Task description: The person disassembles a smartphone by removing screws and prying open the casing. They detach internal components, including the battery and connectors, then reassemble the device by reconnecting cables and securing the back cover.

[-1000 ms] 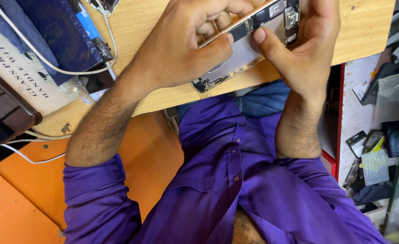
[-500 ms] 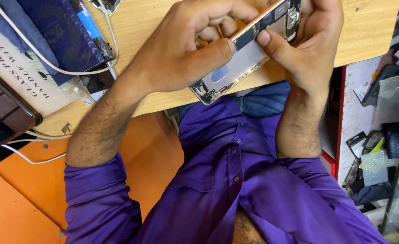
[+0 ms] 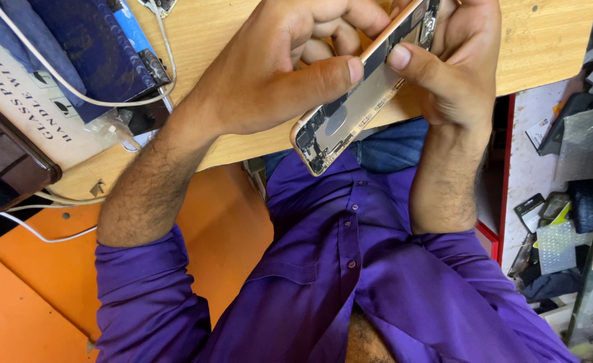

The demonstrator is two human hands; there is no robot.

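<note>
Our left hand point(image 3: 276, 74) and right hand point(image 3: 454, 67) pinch the opened phone shell point(image 3: 357, 107), thumbs pressed on it. A white cable point(image 3: 74, 94) lies at nine o'clock on the wooden table point(image 3: 545, 40).

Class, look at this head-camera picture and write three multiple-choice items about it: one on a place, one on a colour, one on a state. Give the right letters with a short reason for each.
1. Where is the opened phone body?
A. Flat on the wooden table
B. Held up between both hands
C. On the orange floor

2. What colour is the person's shirt?
A. Purple
B. White
C. Green

3. What state is the phone body in?
A. Sealed, screen lit
B. Wrapped in plastic
C. Open, inner parts showing

Answers:
1 B: the left hand and right hand grip it above the wooden table edge.
2 A: sleeves and front are purple.
3 C: its inside shows small components, with no screen fitted.
</note>
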